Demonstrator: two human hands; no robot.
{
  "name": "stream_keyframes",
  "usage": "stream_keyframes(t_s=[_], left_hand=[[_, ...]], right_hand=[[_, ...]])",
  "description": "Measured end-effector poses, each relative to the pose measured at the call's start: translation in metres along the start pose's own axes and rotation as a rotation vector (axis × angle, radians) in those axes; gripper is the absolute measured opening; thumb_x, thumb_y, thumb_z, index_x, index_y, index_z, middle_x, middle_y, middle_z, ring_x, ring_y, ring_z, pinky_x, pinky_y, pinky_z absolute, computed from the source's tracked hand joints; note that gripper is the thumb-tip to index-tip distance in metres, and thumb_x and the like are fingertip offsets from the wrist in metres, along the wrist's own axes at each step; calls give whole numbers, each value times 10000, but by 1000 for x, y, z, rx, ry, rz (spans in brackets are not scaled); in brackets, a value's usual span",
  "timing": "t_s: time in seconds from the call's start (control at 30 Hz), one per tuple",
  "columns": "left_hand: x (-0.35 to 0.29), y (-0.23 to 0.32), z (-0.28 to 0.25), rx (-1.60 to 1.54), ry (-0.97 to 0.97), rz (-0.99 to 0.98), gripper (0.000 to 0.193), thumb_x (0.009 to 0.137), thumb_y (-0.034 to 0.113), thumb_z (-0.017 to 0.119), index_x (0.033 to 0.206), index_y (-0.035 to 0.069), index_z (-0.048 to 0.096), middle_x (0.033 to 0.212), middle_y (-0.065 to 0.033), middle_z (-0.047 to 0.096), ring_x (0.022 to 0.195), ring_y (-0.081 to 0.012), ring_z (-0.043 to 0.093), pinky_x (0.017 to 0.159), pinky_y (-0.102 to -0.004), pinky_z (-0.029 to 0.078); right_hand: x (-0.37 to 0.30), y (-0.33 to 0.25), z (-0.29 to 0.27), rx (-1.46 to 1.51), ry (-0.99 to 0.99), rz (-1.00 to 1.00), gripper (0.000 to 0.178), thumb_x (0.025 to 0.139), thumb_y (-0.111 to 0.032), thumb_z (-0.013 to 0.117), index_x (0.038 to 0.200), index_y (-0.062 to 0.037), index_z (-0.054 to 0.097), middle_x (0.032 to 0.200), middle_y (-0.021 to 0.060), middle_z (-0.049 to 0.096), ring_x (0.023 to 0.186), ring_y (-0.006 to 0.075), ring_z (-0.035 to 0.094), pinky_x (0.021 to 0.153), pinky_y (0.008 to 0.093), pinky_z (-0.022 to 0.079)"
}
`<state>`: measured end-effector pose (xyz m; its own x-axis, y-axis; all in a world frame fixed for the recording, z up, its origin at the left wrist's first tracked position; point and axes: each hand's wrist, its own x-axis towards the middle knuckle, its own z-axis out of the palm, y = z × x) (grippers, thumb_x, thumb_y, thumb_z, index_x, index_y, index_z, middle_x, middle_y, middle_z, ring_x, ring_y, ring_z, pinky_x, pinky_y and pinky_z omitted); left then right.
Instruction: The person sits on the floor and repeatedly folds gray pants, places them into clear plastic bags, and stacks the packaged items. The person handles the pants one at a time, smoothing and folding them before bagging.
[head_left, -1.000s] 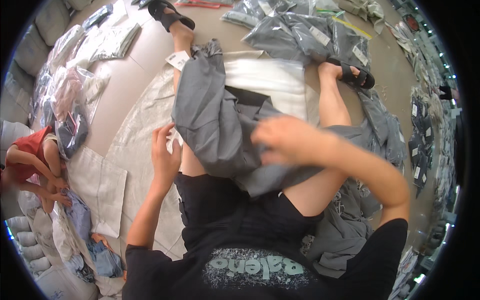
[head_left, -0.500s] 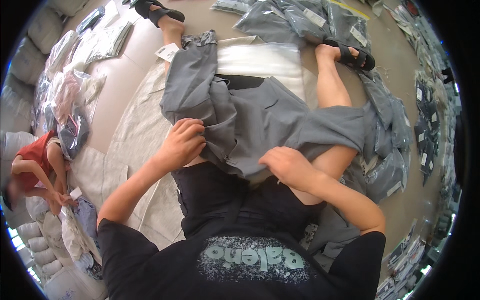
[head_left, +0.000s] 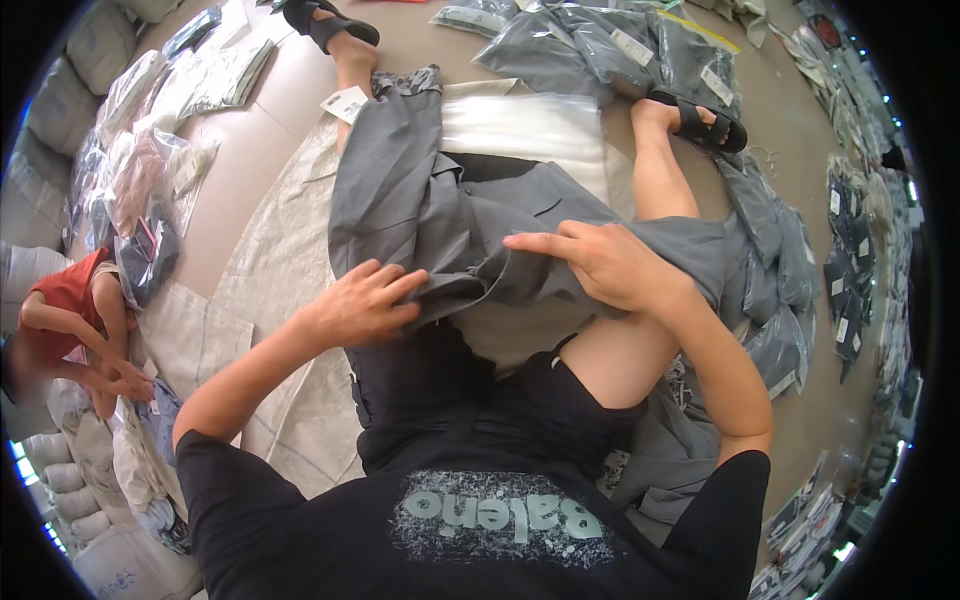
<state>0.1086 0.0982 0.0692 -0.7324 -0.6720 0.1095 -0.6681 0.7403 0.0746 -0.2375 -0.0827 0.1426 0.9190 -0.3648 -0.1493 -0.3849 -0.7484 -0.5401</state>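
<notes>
A grey cloth garment lies across my legs, with a patterned band and a white paper tag at its far left end. My left hand is at its near left edge, fingers bent and closed on a fold of cloth. Over the garment's middle, my right hand rests with the index finger stretched left beside a raised fold. The other right fingers are partly hidden, and no cloth shows clearly gripped there. Beyond the garment lies a stack of clear plastic bags.
Bagged grey garments lie beyond my feet, and more bagged garments lie on the right. Beneath me spreads a beige woven sheet. At far left, a person in red handles clothes near bagged garments.
My right hand has moved up and away from me, its index finger now extended. The garment's near edge has folded back, baring the sheet between my thighs. My left hand has shifted slightly nearer.
</notes>
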Motion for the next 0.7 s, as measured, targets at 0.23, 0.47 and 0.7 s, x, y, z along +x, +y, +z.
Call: stream_keyframes(t_s=[0.23, 0.47, 0.7], left_hand=[[5, -6, -35, -312, 222, -108, 267, 732, 38, 760, 962, 72, 628, 1174, -138, 645, 1135, -321, 670, 941, -454, 556], [-12, -22, -35, -332, 225, -306, 383, 824, 52, 789, 1190, 50, 676, 926, -107, 743, 842, -309, 739, 750, -411, 589], [-19, -21, -19, -294, 405, -384, 265, 823, -31, 729, 1079, 20, 686, 943, -156, 706, 888, -361, 718, 764, -438, 568]], right_hand=[[-2, -19, 28, -315, 33, -188, 596, 803, 0, 652, 1344, -246, 693, 1361, 168, 608, 1129, 350, 661, 955, 427, 530], [-23, -82, 34, -69, 91, -283, 279, 740, -252, 844, 846, -54, 679, 1159, 159, 611, 1194, 347, 576, 1010, 444, 460], [-57, -94, 23, -329, 449, 149, 245, 750, -49, 764, 944, -83, 619, 965, 124, 588, 886, 280, 644, 778, 445, 500]])
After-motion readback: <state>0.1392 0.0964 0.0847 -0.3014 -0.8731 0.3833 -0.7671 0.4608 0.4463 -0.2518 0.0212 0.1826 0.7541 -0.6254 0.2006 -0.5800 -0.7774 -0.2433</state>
